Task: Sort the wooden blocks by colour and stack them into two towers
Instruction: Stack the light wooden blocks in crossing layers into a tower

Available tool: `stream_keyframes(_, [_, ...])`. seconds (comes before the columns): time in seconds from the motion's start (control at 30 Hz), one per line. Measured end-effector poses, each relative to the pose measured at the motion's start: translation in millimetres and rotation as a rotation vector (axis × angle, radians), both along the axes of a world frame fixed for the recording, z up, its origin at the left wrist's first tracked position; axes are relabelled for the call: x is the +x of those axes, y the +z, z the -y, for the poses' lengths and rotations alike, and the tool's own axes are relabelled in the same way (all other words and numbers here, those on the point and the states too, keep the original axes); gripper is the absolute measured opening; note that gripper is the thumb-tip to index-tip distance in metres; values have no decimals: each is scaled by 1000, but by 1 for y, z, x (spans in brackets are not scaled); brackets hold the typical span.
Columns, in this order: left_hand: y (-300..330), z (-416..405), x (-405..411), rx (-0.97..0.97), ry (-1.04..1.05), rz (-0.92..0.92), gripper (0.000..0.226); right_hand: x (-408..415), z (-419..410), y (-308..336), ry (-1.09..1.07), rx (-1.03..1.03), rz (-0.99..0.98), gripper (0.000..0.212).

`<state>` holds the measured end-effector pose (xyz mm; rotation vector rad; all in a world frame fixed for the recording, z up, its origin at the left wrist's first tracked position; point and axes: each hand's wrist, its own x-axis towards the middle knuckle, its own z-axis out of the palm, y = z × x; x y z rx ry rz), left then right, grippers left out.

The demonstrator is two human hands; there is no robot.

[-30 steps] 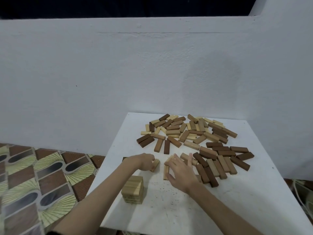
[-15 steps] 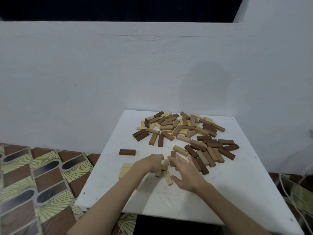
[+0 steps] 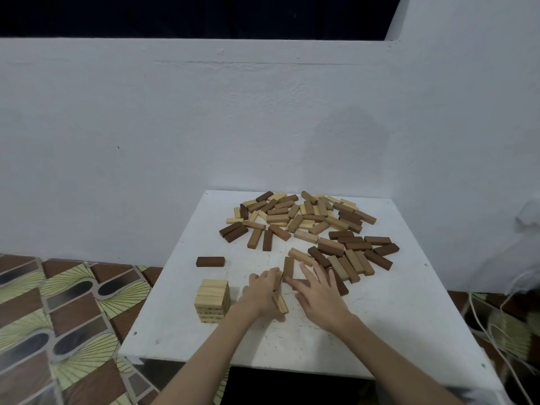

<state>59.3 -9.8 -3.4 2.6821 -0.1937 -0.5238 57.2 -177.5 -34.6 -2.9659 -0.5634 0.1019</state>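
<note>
A short tower of light wooden blocks point(image 3: 211, 299) stands near the front left of the white table point(image 3: 394, 323). A mixed pile of light and dark blocks point(image 3: 306, 220) covers the far half. One dark block point(image 3: 210, 261) lies alone at the left. My left hand point(image 3: 261, 296) is closed around a few light blocks point(image 3: 280, 302) just right of the tower. My right hand point(image 3: 318, 293) lies flat with fingers spread beside them, fingertips touching a brown block point(image 3: 287, 268) at the pile's near edge.
A white wall point(image 3: 233, 127) rises right behind the table. Patterned floor tiles point(image 3: 58, 317) lie to the left and white cords point(image 3: 491, 331) hang at the right. The table's front edge runs just under my forearms.
The view has shifted a little. My left hand has drawn the light blocks closer together and nearer the tower; my right hand stays spread beside them.
</note>
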Motion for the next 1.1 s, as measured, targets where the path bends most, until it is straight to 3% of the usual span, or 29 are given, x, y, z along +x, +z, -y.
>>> stream_keyframes(0.1, [1, 0, 0, -27, 31, -10, 103, 3, -2, -2, -54, 7, 14, 53])
stream_keyframes(0.37, [-10, -2, -10, -54, -13, 0, 107, -9, -11, 0, -44, 281, 97, 37])
stream_keyframes(0.47, [-9, -8, -8, -36, -8, 0, 91, -19, -14, -3, 20, 355, 48, 35])
stream_keyframes(0.57, [-9, -14, -6, -51, 38, 40, 59, -26, -15, -9, 97, 343, 31, 54])
stream_keyframes(0.63, [-10, -16, -4, -62, 84, 67, 49, -28, -14, -14, 114, 338, 70, 54])
stream_keyframes(0.83, [-15, -13, -3, -179, 171, 140, 54, -29, -6, -23, 8, 386, 185, 43])
stream_keyframes(1.0, [-16, -12, 1, -369, 185, 148, 63, -21, -7, -16, -149, 401, 50, 39])
stream_keyframes(1.1, [-15, -12, 3, -413, 182, 142, 63, -16, -14, -13, -202, 552, 23, 47])
